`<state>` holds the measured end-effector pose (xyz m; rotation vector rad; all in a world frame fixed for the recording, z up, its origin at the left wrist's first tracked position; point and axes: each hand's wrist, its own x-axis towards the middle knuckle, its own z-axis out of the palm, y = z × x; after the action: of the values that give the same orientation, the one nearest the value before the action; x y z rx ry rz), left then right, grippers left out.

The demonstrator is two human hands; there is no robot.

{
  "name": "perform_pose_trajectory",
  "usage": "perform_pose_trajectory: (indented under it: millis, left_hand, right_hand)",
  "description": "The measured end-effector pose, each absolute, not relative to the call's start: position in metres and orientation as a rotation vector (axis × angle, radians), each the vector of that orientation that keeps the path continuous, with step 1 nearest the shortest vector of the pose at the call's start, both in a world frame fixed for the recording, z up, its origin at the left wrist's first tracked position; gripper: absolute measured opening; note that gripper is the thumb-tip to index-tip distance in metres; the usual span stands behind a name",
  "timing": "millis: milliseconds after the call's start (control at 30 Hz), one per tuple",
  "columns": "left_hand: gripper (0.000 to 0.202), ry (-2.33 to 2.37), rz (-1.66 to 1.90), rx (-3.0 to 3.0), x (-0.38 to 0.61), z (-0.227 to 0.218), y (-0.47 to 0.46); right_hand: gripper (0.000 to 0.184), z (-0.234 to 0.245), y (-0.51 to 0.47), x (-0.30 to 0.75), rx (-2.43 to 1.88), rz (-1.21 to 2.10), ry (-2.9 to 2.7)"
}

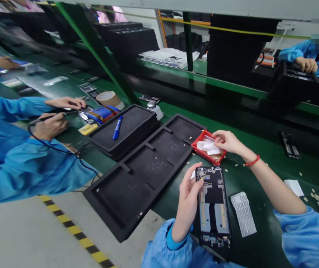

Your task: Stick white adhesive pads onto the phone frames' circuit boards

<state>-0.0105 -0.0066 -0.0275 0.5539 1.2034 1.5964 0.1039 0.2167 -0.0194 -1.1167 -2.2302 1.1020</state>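
Nearest the camera, the left hand (187, 203) grips an opened phone frame (213, 206) by its left edge, thumb over the upper corner and fingers closed behind it, holding it face up just above the green table (260, 156). Just right of the phone, a white sticker sheet (243, 213) lies flat on the table, apart from both hands. Small pale scraps are scattered over the table around it, and further right lie two white paper pieces (294, 187).

A little beyond the phone, the right hand (227, 142), with a red bracelet (252, 161) at the wrist, reaches into a small red tray (201, 152); its fingertips are pinched together on a white strip (209, 147) lying in the tray.

Left of the tray, a long black foam tray (137, 178) with several compartments sits slanted across the table edge. Behind it a stack of black trays (125, 130) carries a blue pen (117, 127).

Further left, a co-worker in a blue sleeve (16, 163) has both hands at the table, one holding a thin tool with a cable. A roll of tape (108, 98) stands beyond. At the far right, another person's hand (306, 64) rests on a black machine.
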Motion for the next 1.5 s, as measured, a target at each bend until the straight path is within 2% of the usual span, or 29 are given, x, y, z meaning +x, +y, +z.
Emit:
perform_pose_trajectory:
  millis: [67,200,300,367,533,833,1500]
  left_hand:
    - [0.039,1.284,1.632,0.562,-0.011,-0.025,-0.008]
    - [0.033,1.452,1.752,0.685,-0.005,-0.014,-0.01]
    - [0.03,1.472,1.827,0.836,0.006,-0.002,-0.011]
    - [0.028,1.484,1.861,0.946,0.013,0.004,-0.011]
    - [0.034,1.473,1.918,1.16,0.026,0.012,-0.011]
    - [0.042,1.522,1.973,1.303,0.033,0.011,-0.015]
    - [0.046,1.625,2.089,1.299,0.042,0.013,-0.016]
  right_hand:
    - [0.014,-0.007,0.207,0.106,-1.105,1.088,-2.198]
    - [0.027,0.026,0.153,0.121,-1.092,0.968,-2.048]
    - [0.01,0.045,0.096,0.135,-1.023,0.715,-1.882]
    - [0.005,0.049,0.063,0.14,-0.959,0.64,-1.823]
    - [0.013,0.041,0.031,0.14,-0.919,0.824,-1.723]
    - [0.021,0.046,0.026,0.141,-0.889,0.85,-1.595]
    - [0.017,0.049,0.018,0.131,-0.957,0.865,-1.475]
